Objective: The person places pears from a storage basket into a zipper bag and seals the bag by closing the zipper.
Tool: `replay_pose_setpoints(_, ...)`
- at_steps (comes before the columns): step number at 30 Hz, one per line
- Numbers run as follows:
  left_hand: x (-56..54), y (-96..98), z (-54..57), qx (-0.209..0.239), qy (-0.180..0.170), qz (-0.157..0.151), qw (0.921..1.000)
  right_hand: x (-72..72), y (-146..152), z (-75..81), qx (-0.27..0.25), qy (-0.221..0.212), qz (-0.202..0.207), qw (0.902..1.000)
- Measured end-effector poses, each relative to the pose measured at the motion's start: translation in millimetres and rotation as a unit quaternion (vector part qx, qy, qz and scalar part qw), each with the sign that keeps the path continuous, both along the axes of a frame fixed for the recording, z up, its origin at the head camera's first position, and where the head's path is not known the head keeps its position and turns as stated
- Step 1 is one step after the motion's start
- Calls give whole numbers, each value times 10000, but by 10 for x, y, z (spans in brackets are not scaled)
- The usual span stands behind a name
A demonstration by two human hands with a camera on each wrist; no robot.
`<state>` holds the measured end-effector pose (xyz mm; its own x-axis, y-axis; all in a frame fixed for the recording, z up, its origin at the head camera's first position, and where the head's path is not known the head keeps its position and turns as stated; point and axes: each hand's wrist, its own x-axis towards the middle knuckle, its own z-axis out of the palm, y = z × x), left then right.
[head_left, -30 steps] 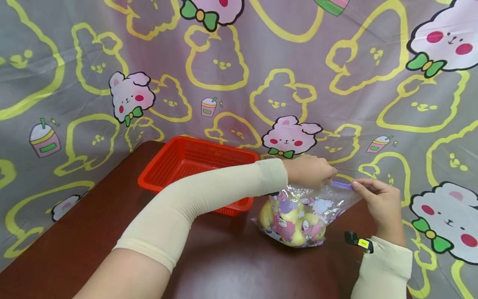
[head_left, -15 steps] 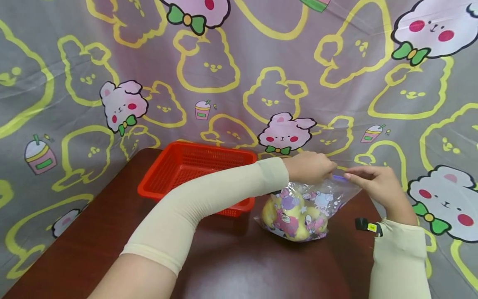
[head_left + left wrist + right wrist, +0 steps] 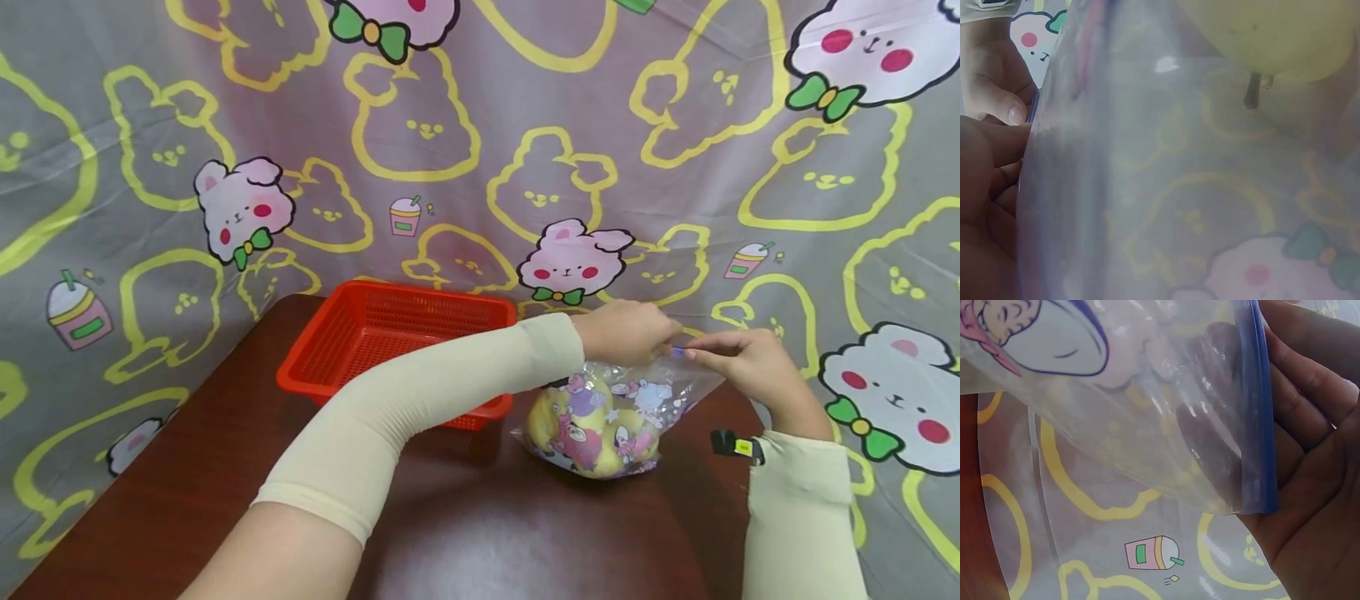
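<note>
A clear zip-lock bag (image 3: 577, 437) printed with cartoon figures stands on the table, bulging with several yellow pears (image 3: 1279, 37); one pear's stem shows through the film in the left wrist view. My left hand (image 3: 630, 332) pinches the bag's top edge, its fingertips partly hidden behind the hand in the head view. Just to its right, my right hand (image 3: 750, 367) grips the same edge between thumb and fingers. The blue zip strip (image 3: 1264, 431) runs along the right palm in the right wrist view, and only a short length shows between the hands in the head view.
A red plastic basket (image 3: 311, 346) with slotted walls stands at the table's back left, partly behind my left forearm. The dark brown table (image 3: 480, 533) meets a patterned curtain (image 3: 450, 200) at the back. A small black wrist camera (image 3: 735, 446) sits on the right sleeve.
My right hand has shifted left along the bag's top edge, closer to the left hand. The head view has shifted slightly. Both hands keep hold of the bag.
</note>
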<state>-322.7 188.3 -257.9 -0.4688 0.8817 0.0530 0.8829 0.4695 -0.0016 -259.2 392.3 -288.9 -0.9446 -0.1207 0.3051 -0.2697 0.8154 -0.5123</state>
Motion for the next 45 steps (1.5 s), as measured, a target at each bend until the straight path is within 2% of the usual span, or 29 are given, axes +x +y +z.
replay_pose_setpoints(8,-14,-14,16,29,59,-53,10000,-17,-14,11,19,-25,48,10000)
replay_pose_setpoints(20,-19,-90,67,-112,-47,31,9999,-25,-80,79,-56,34,276,9996)
replay_pose_setpoints(25,-5,-104,57,-123,13,-89,9999,10,-56,63,-11,21,194,9998)
replay_pose_setpoints(33,23,-154,56,-128,-11,-116,9998,48,-10,23,-21,-138,1,9999)
replay_pose_setpoints(45,11,-240,40,-114,48,-118,9999,27,17,-35,4,-125,-77,9999)
